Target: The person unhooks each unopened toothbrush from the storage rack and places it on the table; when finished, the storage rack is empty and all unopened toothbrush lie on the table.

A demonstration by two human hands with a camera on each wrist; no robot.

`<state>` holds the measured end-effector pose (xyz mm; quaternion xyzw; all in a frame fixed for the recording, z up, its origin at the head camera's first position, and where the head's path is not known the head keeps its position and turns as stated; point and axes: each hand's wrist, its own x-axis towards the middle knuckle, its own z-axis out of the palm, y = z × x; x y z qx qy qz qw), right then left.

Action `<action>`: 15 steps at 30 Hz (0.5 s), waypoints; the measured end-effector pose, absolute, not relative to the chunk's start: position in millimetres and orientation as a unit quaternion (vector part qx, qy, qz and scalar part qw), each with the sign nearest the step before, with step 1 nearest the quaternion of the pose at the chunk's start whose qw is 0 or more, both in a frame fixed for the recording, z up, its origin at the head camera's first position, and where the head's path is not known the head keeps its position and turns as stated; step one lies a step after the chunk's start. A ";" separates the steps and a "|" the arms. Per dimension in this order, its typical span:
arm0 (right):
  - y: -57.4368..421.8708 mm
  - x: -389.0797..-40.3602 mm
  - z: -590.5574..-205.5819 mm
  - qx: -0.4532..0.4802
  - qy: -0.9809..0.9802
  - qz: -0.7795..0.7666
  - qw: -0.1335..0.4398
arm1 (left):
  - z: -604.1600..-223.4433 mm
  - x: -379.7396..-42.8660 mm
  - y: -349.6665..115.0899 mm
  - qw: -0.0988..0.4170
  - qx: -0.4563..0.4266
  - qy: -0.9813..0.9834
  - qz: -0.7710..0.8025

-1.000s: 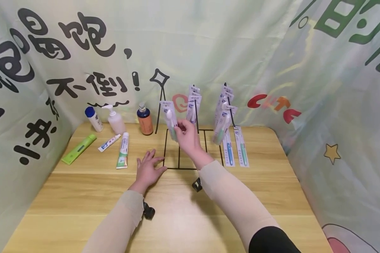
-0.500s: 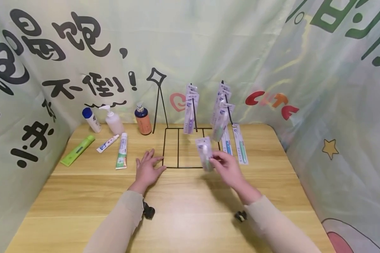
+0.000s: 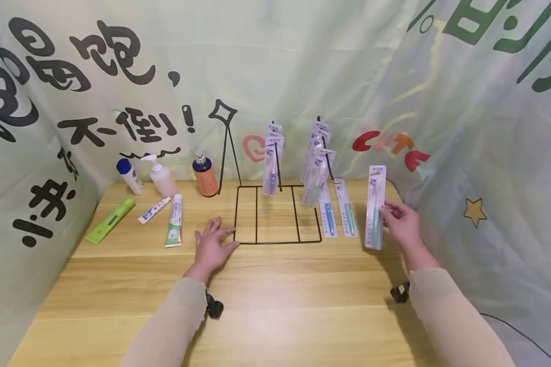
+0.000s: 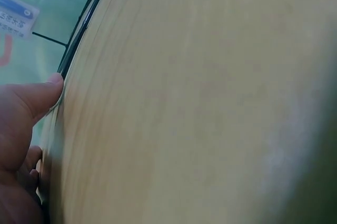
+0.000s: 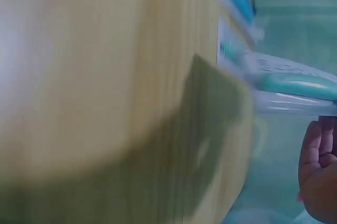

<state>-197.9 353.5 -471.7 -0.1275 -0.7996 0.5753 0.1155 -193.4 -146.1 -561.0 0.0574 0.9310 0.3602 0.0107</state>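
My right hand (image 3: 401, 224) pinches a packaged toothbrush (image 3: 375, 204) by its right edge, upright at the table's right side. In the right wrist view its green handle shows in the clear pack (image 5: 300, 84). My left hand (image 3: 213, 250) rests with fingers spread at the front left corner of a black wire rack (image 3: 277, 243), thumb (image 4: 39, 98) touching the wire. Several packaged toothbrushes hang from the rack's hooks, in a middle group (image 3: 271, 176) and a right group (image 3: 313, 178). The rack's left hook carries none.
Two packaged toothbrushes, one blue (image 3: 329, 221) and one green (image 3: 347, 216), lie right of the rack. At left are a green tube (image 3: 111, 221), two toothpaste tubes (image 3: 174, 224), a blue-capped bottle (image 3: 130, 178), a pump bottle (image 3: 163, 181) and an orange bottle (image 3: 205, 178). Cloth walls surround the table.
My right hand has carried the packaged toothbrush from beside the rack's left hook, across the front, to the table's right side. The left hand has stayed at the rack's corner.
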 end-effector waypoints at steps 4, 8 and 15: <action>373.0 -227.7 -474.8 -0.183 -0.819 0.533 0.110 | -559.8 -192.9 -144.7 0.016 0.055 0.930 0.364; 381.7 -250.0 -480.7 -0.195 -0.853 0.475 0.092 | -560.6 -194.1 -144.6 0.018 0.053 0.932 0.359; 381.6 -272.5 -496.4 -0.204 -0.890 0.408 0.023 | -560.4 -193.8 -146.1 0.015 0.049 0.931 0.361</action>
